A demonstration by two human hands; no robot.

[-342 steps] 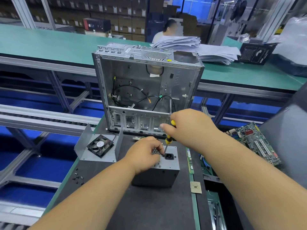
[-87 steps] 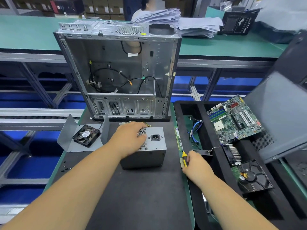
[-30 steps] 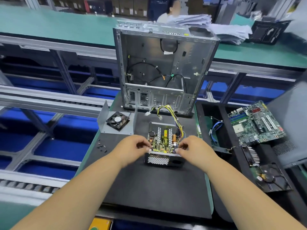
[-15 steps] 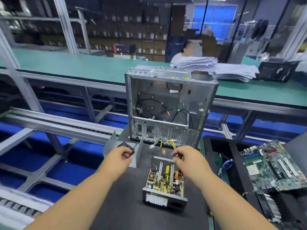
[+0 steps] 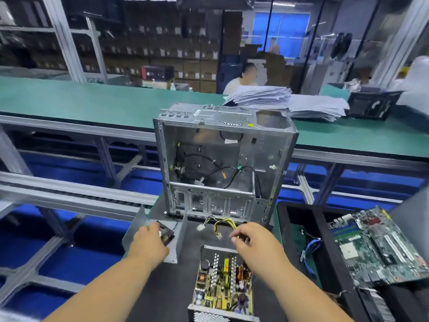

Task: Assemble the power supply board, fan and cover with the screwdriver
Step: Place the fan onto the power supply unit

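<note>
Now left hand (image 5: 148, 244) grips square black fan (image 5: 166, 235); spiky power supply board (image 5: 224, 284) bare.

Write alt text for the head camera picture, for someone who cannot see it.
A person's left hand grips a small black fan in a grey metal cover, while the right hand reaches over the wires of an open power supply board. An empty computer case stands behind on the bench.

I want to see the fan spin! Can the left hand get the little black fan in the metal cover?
Probably yes. The left hand is already at the black fan inside the open-topped metal cover, and nothing lies between them.
</note>
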